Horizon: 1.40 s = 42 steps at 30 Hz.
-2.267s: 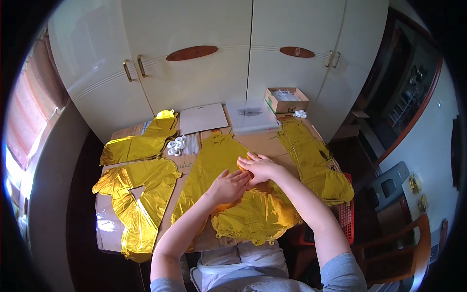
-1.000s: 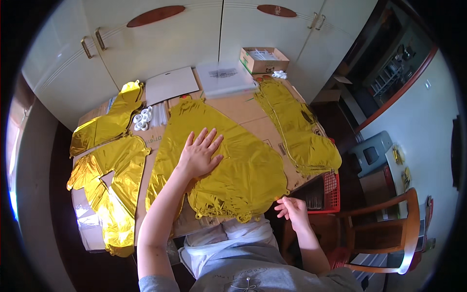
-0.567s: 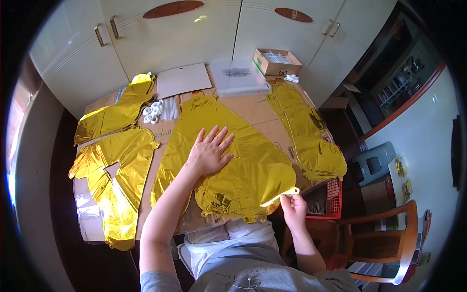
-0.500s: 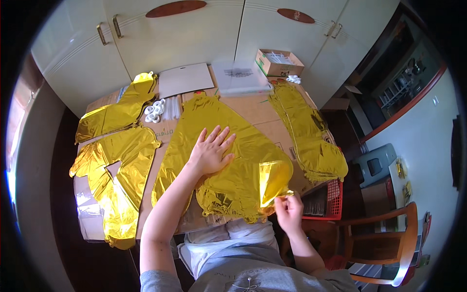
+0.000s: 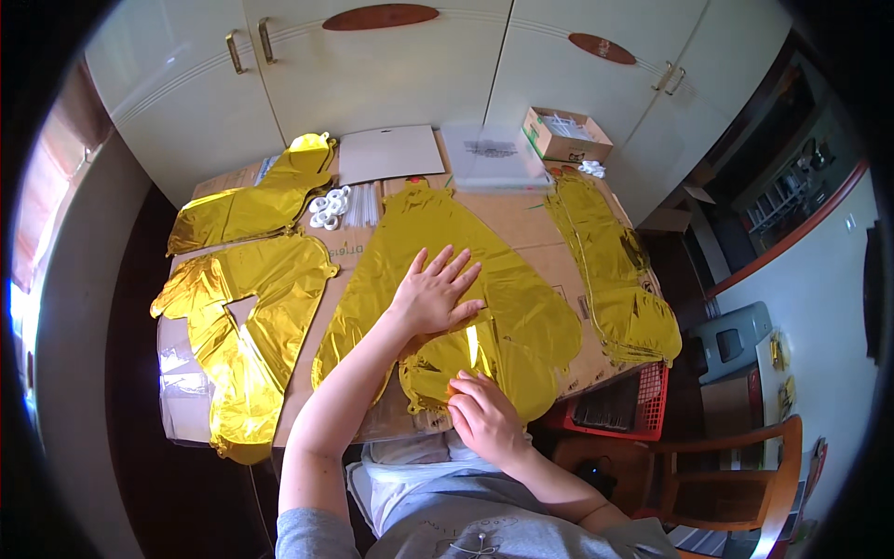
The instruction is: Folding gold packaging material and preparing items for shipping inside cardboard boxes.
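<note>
A large, flat gold foil balloon [image 5: 503, 279] lies across the middle of the cardboard-covered table. My left hand [image 5: 434, 296] rests palm down on it, fingers spread. Close to the balloon's near edge, my right hand [image 5: 486, 419] has its fingers closed on a crumpled fold of the foil; the fingertips are partly hidden. Left of this balloon lies a flat gold foil balloon with a small gap in it [image 5: 270, 289]. Behind that one is another gold balloon [image 5: 247, 205]. A long gold balloon [image 5: 610, 279] lies along the right side.
White ribbon rolls [image 5: 328, 207] sit beside clear sticks [image 5: 361, 205]. At the back are a grey board [image 5: 389, 154], a clear plastic sheet [image 5: 489, 158] and a small open box [image 5: 568, 138]. A red basket [image 5: 652, 405] and wooden chair [image 5: 782, 466] stand at right.
My right hand has moved left along the near edge, and the foil there has shifted and refolded. My left hand stays flat on the balloon. The whole view has shifted slightly.
</note>
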{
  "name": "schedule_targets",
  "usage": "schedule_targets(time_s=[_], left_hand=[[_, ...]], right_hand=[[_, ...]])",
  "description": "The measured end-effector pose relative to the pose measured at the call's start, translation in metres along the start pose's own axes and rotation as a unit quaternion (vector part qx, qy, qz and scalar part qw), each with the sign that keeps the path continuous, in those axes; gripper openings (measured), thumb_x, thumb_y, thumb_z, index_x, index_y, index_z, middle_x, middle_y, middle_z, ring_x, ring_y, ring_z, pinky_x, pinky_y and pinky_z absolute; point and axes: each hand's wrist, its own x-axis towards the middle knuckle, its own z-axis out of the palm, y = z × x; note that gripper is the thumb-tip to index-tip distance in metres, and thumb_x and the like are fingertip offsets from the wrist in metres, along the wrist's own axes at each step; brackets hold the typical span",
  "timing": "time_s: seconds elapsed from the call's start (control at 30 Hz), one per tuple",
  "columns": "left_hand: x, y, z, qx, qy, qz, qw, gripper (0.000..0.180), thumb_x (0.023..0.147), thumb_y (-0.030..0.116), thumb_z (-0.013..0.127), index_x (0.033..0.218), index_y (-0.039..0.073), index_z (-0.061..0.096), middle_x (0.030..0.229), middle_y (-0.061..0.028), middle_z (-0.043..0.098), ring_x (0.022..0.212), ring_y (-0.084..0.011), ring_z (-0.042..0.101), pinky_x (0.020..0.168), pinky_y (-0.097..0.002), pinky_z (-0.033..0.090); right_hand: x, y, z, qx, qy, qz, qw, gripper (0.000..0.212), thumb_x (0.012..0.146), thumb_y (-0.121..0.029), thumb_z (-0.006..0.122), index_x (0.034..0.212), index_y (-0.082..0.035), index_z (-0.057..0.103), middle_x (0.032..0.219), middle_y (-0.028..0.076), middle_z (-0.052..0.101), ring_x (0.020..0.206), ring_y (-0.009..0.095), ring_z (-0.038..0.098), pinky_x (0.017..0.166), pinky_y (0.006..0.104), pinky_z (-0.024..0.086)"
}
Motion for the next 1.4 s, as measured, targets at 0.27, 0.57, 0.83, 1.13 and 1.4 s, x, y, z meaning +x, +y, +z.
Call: schedule_targets(time_s=[0.27,0.57,0.83,1.13,1.4], left_hand=[[0.001,-0.001,-0.003,0.003,-0.021,0.008,1.0,0.097,0.081,0.083,0.03,0.15,0.015,0.03,0.154,-0.0129,0.031,0.144,-0.0338,0.023,0.114,-0.0567,0.018],[0.001,-0.004,-0.003,0.008,-0.042,0.018,0.999,0.115,0.066,0.091,0.043,0.151,0.014,0.027,0.156,-0.0139,0.027,0.145,-0.0338,0.021,0.115,-0.0571,0.016],[0.0,-0.002,-0.009,0.001,-0.058,0.01,0.998,0.118,0.062,0.087,0.053,0.152,0.015,0.026,0.157,-0.0129,0.024,0.146,-0.0325,0.018,0.116,-0.0556,0.013],[0.001,-0.002,-0.008,0.01,-0.062,0.011,0.998,0.12,0.061,0.09,0.05,0.152,0.015,0.027,0.157,-0.0119,0.023,0.147,-0.0307,0.017,0.117,-0.0539,0.012],[0.0,-0.002,-0.006,0.012,-0.053,0.017,0.998,0.119,0.06,0.088,0.054,0.151,0.015,0.028,0.157,-0.0126,0.025,0.146,-0.0327,0.019,0.116,-0.0552,0.015]], right_hand=[[-0.006,0.0,0.006,-0.012,-0.03,0.005,0.999,0.009,0.084,-0.01,0.066,0.091,-0.006,0.062,0.112,0.008,0.06,0.119,0.027,0.055,0.107,0.0439,0.039],[-0.006,-0.003,-0.009,0.018,-0.026,0.017,0.999,0.017,0.084,-0.013,0.067,0.1,-0.006,0.062,0.117,0.009,0.061,0.118,0.029,0.057,0.105,0.0482,0.04],[0.007,0.049,-0.047,0.015,-0.001,0.02,1.0,0.027,0.088,-0.016,0.065,0.114,-0.008,0.065,0.124,0.01,0.061,0.122,0.028,0.054,0.108,0.0491,0.038],[0.027,0.095,-0.052,-0.06,-0.151,-0.04,0.986,0.042,0.089,-0.031,0.064,0.125,-0.011,0.061,0.135,0.006,0.056,0.133,0.026,0.045,0.11,0.0468,0.034],[0.031,0.11,-0.05,-0.114,-0.239,-0.035,0.964,0.072,0.084,-0.059,0.057,0.14,-0.015,0.048,0.149,0.003,0.041,0.143,0.036,0.025,0.116,0.053,0.02]])
